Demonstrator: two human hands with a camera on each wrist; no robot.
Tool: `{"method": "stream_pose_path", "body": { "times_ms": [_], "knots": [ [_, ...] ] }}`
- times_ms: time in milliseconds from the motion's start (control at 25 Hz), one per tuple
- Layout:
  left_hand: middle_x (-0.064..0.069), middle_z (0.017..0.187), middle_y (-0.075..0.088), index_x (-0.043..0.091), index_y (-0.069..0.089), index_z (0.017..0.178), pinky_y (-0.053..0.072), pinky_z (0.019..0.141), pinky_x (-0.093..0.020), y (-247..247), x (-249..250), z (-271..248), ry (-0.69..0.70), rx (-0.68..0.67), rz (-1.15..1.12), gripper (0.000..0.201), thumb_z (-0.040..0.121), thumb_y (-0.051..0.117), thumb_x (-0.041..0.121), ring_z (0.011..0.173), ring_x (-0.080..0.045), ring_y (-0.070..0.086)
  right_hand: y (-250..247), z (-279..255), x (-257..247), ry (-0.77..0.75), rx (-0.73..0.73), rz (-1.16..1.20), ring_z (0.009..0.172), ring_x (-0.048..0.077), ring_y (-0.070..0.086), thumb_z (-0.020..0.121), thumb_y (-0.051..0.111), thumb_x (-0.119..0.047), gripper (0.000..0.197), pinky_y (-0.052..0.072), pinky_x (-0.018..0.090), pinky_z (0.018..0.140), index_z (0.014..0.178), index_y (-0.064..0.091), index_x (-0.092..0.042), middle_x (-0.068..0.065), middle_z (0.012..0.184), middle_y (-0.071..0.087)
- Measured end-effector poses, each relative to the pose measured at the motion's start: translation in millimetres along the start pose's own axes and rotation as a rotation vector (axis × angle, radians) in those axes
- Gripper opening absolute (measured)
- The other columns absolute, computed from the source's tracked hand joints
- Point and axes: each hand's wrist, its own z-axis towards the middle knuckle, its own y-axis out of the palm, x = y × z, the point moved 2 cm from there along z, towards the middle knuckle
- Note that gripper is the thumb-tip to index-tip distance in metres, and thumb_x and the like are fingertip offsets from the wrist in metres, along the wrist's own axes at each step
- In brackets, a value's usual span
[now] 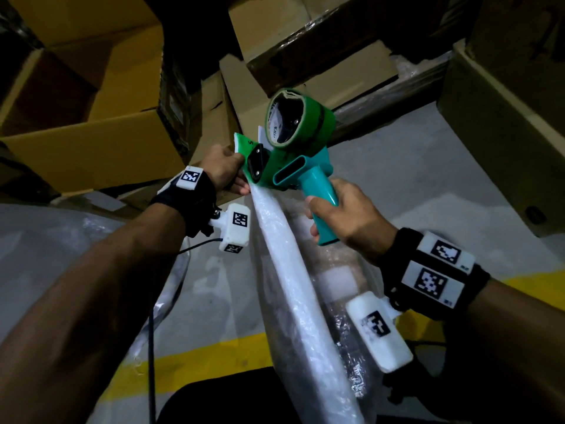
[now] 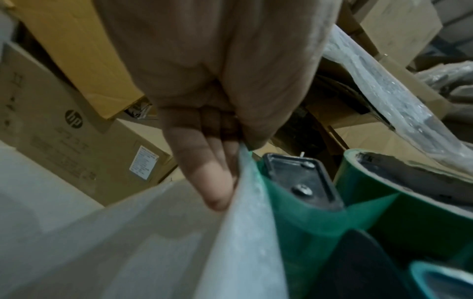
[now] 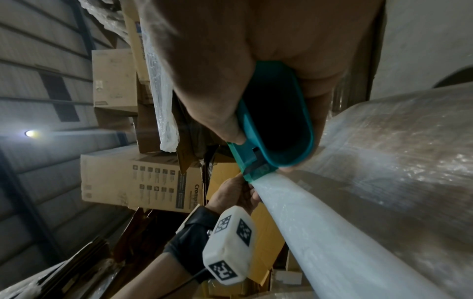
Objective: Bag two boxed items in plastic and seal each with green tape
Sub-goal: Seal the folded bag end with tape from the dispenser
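Note:
A clear plastic bag [image 1: 345,319] holds a brown boxed item [image 3: 399,153]. The bag's mouth is gathered into a long white twist [image 1: 290,270] that runs up to my hands. My left hand [image 1: 227,171] pinches the top of that twist [image 2: 238,194] between thumb and fingers. My right hand [image 1: 342,215] grips the teal handle [image 3: 279,119] of a tape dispenser [image 1: 293,154] that carries a roll of green tape [image 1: 298,117]. The dispenser's front presses against the top of the twist, and a strip of green tape [image 2: 289,210] lies on the plastic there.
Stacked and open cardboard boxes [image 1: 101,123] crowd the floor ahead and to the left. A large box [image 1: 501,123] stands at the right. More clear plastic [image 1: 61,240] lies at the left. A yellow line [image 1: 195,359] crosses the grey floor beneath me.

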Motion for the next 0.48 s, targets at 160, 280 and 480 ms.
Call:
{"method": "stream_pose_path", "body": {
  "times_ms": [160,280,480],
  "knots": [
    [-0.008,0.033,0.051,-0.003,0.047,0.066,0.046,0.031,-0.024,-5.3,-4.5,3.5,-0.040,0.094,-0.061,0.035,0.099,0.037,0.006,0.027,-0.017,0.052,1.1,-9.0,-0.8,-0.035,-0.001,-0.063,0.056,0.026,0.061,0.094,0.058,-0.017,0.021,0.056,0.047,0.056,0.109,0.048,-0.006,0.022,0.088,0.062],
    [-0.008,0.033,0.051,-0.003,0.048,0.068,0.045,0.030,-0.024,-9.0,-10.4,7.6,-0.073,0.145,-0.100,0.033,0.098,0.038,0.006,0.026,-0.017,0.051,-1.3,-17.0,0.9,-0.019,-0.015,-0.038,0.055,0.027,0.059,0.094,0.057,-0.014,0.017,0.054,0.046,0.055,0.107,0.048,-0.006,0.024,0.084,0.061],
    [-0.006,0.035,0.054,-0.003,0.050,0.078,0.044,0.030,-0.021,-11.1,-14.5,7.2,-0.110,0.169,-0.169,0.024,0.097,0.038,0.007,0.027,-0.016,0.053,-9.0,-28.4,6.3,-0.018,-0.009,-0.153,0.054,0.020,0.064,0.092,0.059,-0.019,0.014,0.058,0.039,0.054,0.105,0.052,-0.019,0.016,0.081,0.067]
  ]
}}
